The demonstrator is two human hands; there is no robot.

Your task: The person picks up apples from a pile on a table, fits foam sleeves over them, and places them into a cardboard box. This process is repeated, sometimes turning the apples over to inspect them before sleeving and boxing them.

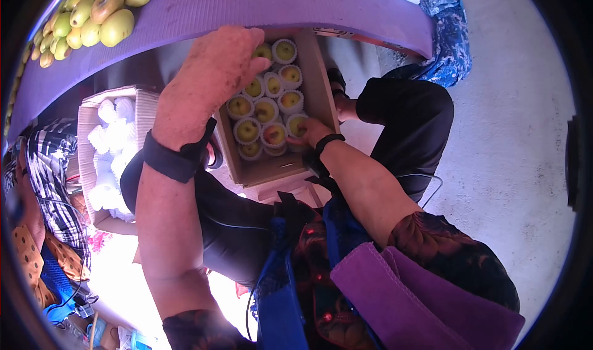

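Observation:
A cardboard box [323,81] sits in front of me, filled with rows of yellow-green fruit [266,110] wrapped in white foam nets. My left hand [216,72] is raised over the box's left side, fingers curled near a fruit at the top row; whether it grips one is hidden. My right hand [307,130] rests on a netted fruit [297,126] at the box's near right corner, fingers closed around it. Both wrists wear black bands.
A purple mat [247,4] covers a table behind the box, with loose yellow-green fruit [99,16] piled at its left. Another box [145,106] with white foam nets stands at left. Another person in patterned clothing sits at far left. Grey concrete floor [513,134] lies right.

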